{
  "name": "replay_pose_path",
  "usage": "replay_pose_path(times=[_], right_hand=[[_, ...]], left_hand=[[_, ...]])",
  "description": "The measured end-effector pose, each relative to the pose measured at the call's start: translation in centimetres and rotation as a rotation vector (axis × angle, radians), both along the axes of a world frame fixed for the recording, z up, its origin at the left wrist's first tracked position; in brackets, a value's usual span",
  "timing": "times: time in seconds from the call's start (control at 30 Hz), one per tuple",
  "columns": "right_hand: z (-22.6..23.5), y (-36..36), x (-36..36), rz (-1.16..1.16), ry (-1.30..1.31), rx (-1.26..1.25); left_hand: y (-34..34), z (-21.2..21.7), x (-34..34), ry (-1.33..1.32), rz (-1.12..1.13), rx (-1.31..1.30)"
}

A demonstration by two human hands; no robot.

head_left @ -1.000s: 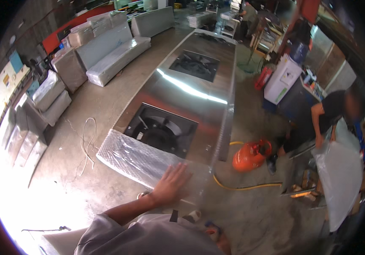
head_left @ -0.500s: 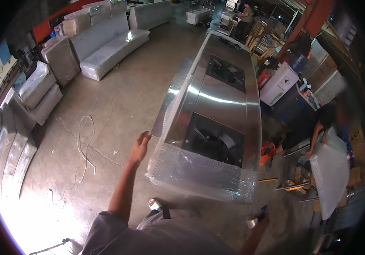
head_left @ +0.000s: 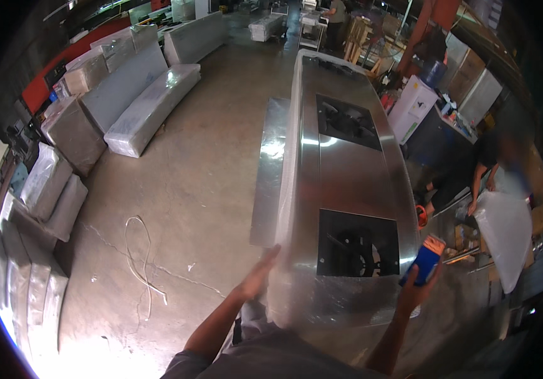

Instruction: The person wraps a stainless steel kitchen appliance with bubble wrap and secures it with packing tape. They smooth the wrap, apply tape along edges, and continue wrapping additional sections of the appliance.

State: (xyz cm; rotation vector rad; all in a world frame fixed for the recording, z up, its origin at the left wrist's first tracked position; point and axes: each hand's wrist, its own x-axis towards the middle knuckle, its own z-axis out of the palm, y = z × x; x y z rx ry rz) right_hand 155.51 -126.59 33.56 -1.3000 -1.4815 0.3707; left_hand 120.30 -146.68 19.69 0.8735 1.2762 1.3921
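Observation:
A long stainless steel unit stretches away in front of me, with two black square panels, a near one and a far one, each with a round opening. Clear bubble wrap covers its near end and runs up its left side. My left hand is at the near left edge of the wrap, fingers stretched out and holding nothing; whether it touches is unclear. At the near right corner, my right hand grips a blue handheld object with an orange and white end; its exact kind is unclear.
A flat metal sheet lies left of the unit. White cord is loose on the floor. Wrapped panels and boxes line the left. At right, a co-worker handles a plastic-wrapped piece near a white cabinet.
My view has shifted nearer the unit. My right hand has risen with the blue object to the unit's near right corner. My left hand now lies lower, by the near left edge.

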Motion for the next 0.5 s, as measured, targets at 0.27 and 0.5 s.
replay_pose_path(times=[0.27, 0.5], right_hand=[[1.3, 2.6, -16.2, 0.502, -0.544, 0.129], [2.9, 0.7, -26.3, 0.727, -0.676, 0.105]], left_hand=[[-18.3, -14.7, -14.6, -0.035, 0.455, -0.618], [-34.4, -23.1, -18.7, -0.106, 0.532, -1.355]])
